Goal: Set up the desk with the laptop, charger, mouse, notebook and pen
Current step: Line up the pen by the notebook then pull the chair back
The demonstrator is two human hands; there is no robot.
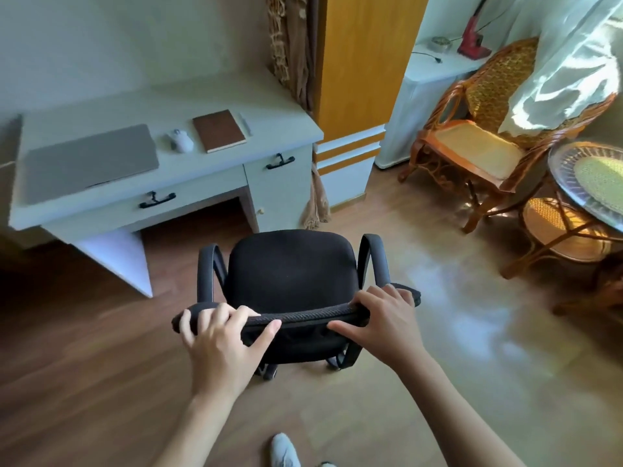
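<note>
1. Left hand (222, 335) grips the top edge of the chair (293, 271) backrest at its left end: fingers curled over the front, thumb on the rear side.
2. Right hand (381, 318) grips the same edge at the right end, fingers wrapped over the top, thumb along the rear face.
3. Chair is black, with armrests, on the wood floor (84, 382), seat facing the desk (188, 106). It stands off the desk's front right corner, apart from it, not in the kneehole.
4. Laptop (91, 163) lies closed near the desk's front left edge, lid flat.
5. Mouse (181, 140) is just right of the laptop, mid-desk.
6. Notebook (219, 130), brown cover, closed, lies right of the mouse, toward the right edge.
7. Pen (245, 123) lies just beside the notebook's right side, roughly parallel to it.
8. Charger: cannot tell; a thin dark line shows at the laptop's front edge, too small to identify.
9. Right of the desk: a curtain (290, 45), then an orange-and-white cabinet (364, 79).
10. Far right: a wicker armchair (472, 143) and a round glass-topped table (586, 176), well apart from the chair.
11. A shoe (285, 451) shows at the bottom edge.
</note>
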